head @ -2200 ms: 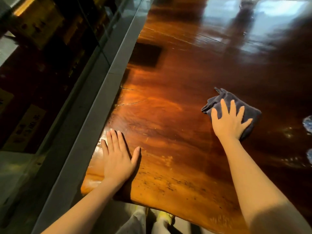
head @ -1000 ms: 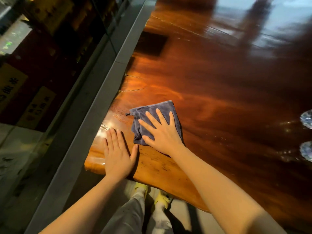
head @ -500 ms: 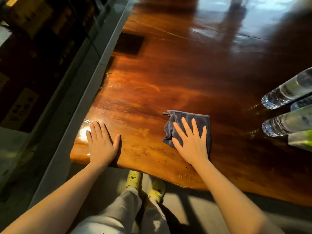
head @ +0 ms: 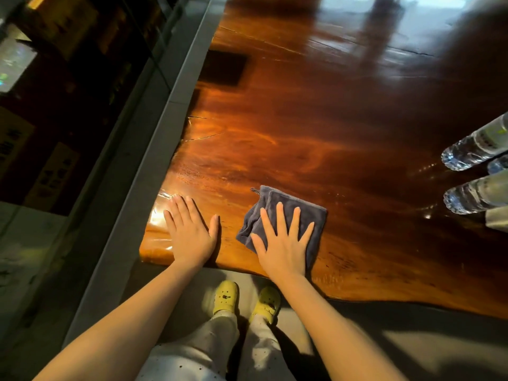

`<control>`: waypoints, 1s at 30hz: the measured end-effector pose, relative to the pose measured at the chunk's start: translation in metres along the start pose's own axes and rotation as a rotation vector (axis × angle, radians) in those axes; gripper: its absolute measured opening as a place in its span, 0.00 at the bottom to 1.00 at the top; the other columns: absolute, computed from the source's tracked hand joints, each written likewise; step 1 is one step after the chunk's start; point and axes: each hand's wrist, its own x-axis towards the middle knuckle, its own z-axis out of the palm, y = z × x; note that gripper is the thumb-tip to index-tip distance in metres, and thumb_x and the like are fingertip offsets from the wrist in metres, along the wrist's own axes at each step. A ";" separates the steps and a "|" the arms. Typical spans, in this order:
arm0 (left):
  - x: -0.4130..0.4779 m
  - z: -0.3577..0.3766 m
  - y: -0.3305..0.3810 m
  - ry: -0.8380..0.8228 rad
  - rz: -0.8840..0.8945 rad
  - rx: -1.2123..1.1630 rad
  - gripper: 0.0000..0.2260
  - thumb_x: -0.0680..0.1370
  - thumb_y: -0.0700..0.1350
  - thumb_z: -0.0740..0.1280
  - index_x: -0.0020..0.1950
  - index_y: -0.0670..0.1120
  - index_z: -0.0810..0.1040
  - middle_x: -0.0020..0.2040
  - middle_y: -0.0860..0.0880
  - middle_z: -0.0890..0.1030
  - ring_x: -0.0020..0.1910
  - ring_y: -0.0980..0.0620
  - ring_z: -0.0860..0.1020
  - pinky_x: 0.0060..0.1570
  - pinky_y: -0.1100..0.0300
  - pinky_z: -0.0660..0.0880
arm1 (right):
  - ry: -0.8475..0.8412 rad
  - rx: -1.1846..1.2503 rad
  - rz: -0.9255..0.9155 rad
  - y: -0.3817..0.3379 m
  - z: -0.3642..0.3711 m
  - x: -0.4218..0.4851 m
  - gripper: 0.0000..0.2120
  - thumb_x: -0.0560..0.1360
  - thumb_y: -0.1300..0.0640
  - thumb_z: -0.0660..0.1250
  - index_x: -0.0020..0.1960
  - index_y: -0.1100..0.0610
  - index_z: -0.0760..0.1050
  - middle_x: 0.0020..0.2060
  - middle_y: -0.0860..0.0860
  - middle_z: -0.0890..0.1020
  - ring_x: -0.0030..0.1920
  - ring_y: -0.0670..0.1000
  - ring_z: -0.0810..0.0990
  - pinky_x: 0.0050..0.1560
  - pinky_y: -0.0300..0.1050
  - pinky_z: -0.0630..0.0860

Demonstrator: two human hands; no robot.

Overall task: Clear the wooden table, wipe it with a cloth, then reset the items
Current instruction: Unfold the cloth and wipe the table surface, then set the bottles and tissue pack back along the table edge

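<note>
The glossy wooden table (head: 316,127) fills the upper right of the head view. A dark grey folded cloth (head: 277,199) lies near its front edge. My right hand (head: 283,240) presses flat on the cloth with fingers spread, covering its near half. My left hand (head: 189,232) rests flat on the bare wood at the table's front left corner, a short gap left of the cloth, holding nothing.
Clear water bottles (head: 472,149) (head: 472,193) stand at the table's right edge, with a pale object (head: 497,218) beside them. A dark square patch (head: 222,67) lies far left on the table. A grey ledge (head: 154,149) and glass run along the left side.
My right hand has swept the cloth back and forth over the front of the table; in the last half second it slid left toward my left hand. The left hand has stayed planted.
</note>
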 end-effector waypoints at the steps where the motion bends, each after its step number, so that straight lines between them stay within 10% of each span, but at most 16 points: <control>1: 0.000 -0.001 0.000 -0.009 0.007 0.001 0.37 0.76 0.63 0.45 0.74 0.36 0.55 0.75 0.34 0.59 0.75 0.36 0.56 0.72 0.41 0.52 | -0.007 -0.008 -0.010 -0.010 0.000 -0.001 0.30 0.76 0.36 0.48 0.76 0.45 0.51 0.76 0.53 0.56 0.75 0.66 0.50 0.67 0.75 0.51; 13: 0.005 -0.034 -0.011 -0.197 0.153 0.103 0.34 0.78 0.58 0.54 0.76 0.39 0.51 0.76 0.36 0.55 0.76 0.37 0.53 0.74 0.44 0.53 | -0.172 -0.069 0.020 -0.069 -0.017 -0.007 0.33 0.74 0.35 0.57 0.75 0.47 0.56 0.75 0.54 0.60 0.73 0.66 0.57 0.65 0.75 0.58; 19: 0.027 -0.083 0.016 -0.319 0.352 0.039 0.18 0.76 0.48 0.58 0.64 0.44 0.69 0.62 0.43 0.75 0.60 0.42 0.74 0.57 0.50 0.72 | -0.257 0.251 0.071 -0.050 -0.026 0.004 0.26 0.79 0.40 0.48 0.75 0.41 0.50 0.77 0.46 0.51 0.77 0.54 0.45 0.73 0.63 0.42; 22: 0.031 -0.097 0.052 -0.381 0.496 0.084 0.17 0.76 0.49 0.57 0.61 0.43 0.72 0.58 0.41 0.79 0.56 0.40 0.77 0.53 0.50 0.76 | -0.339 0.519 0.139 -0.032 -0.048 0.010 0.22 0.80 0.45 0.53 0.72 0.46 0.61 0.74 0.49 0.65 0.71 0.53 0.65 0.70 0.54 0.65; 25: 0.029 -0.105 0.098 -0.405 0.617 0.125 0.18 0.77 0.52 0.57 0.61 0.43 0.73 0.58 0.41 0.80 0.55 0.40 0.78 0.51 0.51 0.76 | -0.332 0.710 0.262 0.005 -0.072 0.010 0.18 0.79 0.47 0.56 0.67 0.48 0.69 0.61 0.53 0.78 0.46 0.49 0.79 0.42 0.42 0.76; 30: 0.021 -0.120 0.186 -0.423 0.748 0.105 0.20 0.76 0.54 0.60 0.61 0.43 0.74 0.61 0.40 0.78 0.60 0.39 0.77 0.55 0.50 0.74 | -0.095 0.945 0.531 0.102 -0.111 0.000 0.18 0.76 0.49 0.64 0.63 0.54 0.73 0.61 0.54 0.79 0.60 0.52 0.77 0.58 0.46 0.74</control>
